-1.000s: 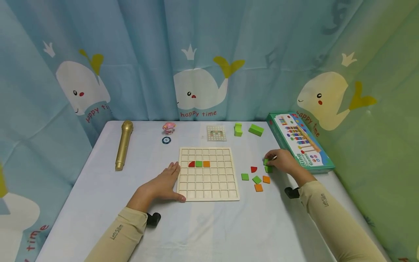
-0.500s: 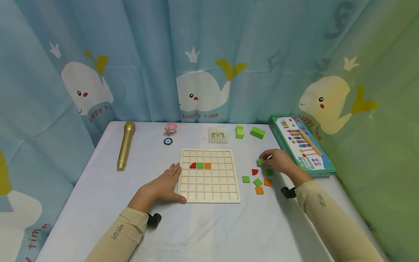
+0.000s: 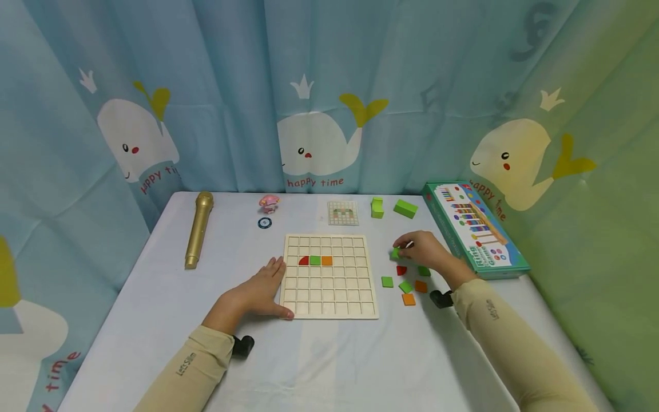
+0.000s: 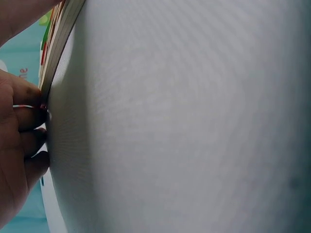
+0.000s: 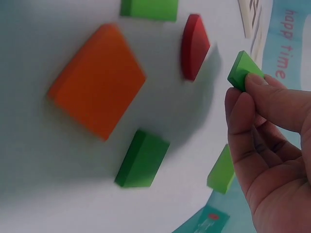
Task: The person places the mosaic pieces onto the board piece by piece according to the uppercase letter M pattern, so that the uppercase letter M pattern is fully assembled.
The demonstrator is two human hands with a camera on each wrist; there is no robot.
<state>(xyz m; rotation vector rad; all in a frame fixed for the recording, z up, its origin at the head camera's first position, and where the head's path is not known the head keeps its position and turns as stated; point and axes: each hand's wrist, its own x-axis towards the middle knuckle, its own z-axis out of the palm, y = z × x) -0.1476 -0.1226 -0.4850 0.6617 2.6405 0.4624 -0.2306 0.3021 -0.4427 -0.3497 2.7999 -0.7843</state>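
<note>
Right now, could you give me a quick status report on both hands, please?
Left hand flat, steadying wooden grid board. Right hand pinching green tile, lifted off table. Nothing between tile and board.

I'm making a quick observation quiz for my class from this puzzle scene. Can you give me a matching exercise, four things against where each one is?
Things:
1. green tile
2. gold microphone
3. game box
4. left hand

Places:
A. far left of the table, lying flat
B. resting against the left edge of the wooden grid board
C. pinched by the right hand, right of the board
D. at the table's right edge

Pairs: 1-C, 2-A, 3-D, 4-B
</note>
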